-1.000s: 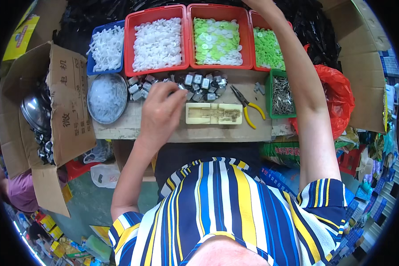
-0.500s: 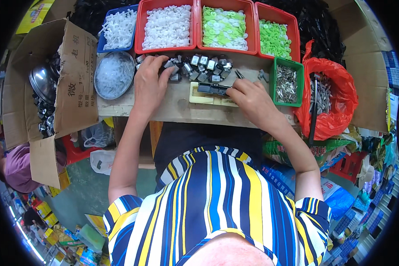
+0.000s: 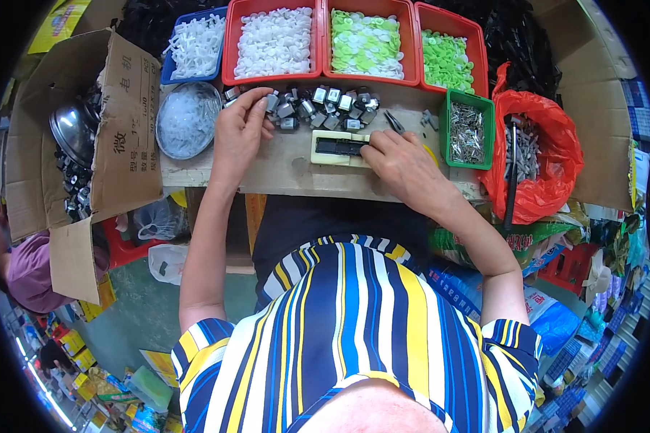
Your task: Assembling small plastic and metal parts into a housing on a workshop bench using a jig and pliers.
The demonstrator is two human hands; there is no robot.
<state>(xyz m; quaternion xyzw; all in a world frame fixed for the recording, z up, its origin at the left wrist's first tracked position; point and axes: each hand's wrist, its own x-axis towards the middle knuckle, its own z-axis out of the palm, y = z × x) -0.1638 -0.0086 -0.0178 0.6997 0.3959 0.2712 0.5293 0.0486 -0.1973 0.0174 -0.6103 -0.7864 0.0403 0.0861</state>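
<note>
looking down over a striped shirt at a small wooden work table (image 3: 296,169). the person's left hand (image 3: 237,133) rests on the table with fingers curled together, fingertips touching the near end of a row of small grey and black metal motor-like parts (image 3: 318,108); whether it pinches one cannot be told. the right hand (image 3: 404,162) lies flat, fingers together, fingertips pressing the right end of a pale yellow rectangular plastic jig with a dark slot (image 3: 339,147), which sits at the middle of the table just below the row of parts. beside the left hand stands a round metal bowl of clear bits (image 3: 188,119). red trays of white and green plastic pieces (image 3: 318,40) line the far edge. a green tray of metal pins (image 3: 467,130) sits right of the right hand.
</note>
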